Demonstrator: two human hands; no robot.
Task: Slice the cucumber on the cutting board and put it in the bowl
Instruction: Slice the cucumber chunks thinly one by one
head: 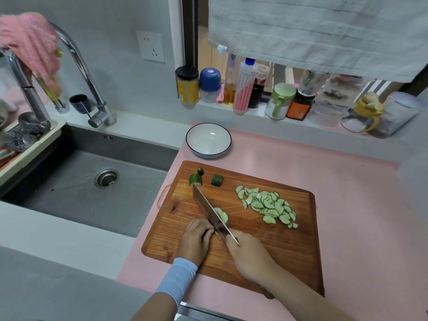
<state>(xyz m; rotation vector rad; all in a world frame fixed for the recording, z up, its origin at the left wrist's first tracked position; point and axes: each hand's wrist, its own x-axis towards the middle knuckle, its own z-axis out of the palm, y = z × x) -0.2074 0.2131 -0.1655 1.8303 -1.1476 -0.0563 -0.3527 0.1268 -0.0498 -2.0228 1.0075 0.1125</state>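
Observation:
A wooden cutting board point(254, 242) lies on a pink mat. My right hand point(249, 257) grips a cleaver point(208, 209), its blade running diagonally down to the board. My left hand point(195, 239) presses with curled fingers on the cucumber piece at the blade; most of that piece is hidden under the fingers. Fresh slices point(222, 215) lean against the blade's right side. A pile of half-moon cucumber slices point(268, 207) lies on the board's right half. Two cucumber end pieces point(195, 179) and a small chunk point(217, 180) rest near the far edge. The white bowl point(208, 140) stands empty behind the board.
A steel sink point(92, 177) with a tap point(92, 89) lies to the left of the board. Jars and bottles point(245, 89) line the sill behind the bowl. A grey towel point(324, 31) hangs above them. A dish rack point(27, 140) sits at the far left.

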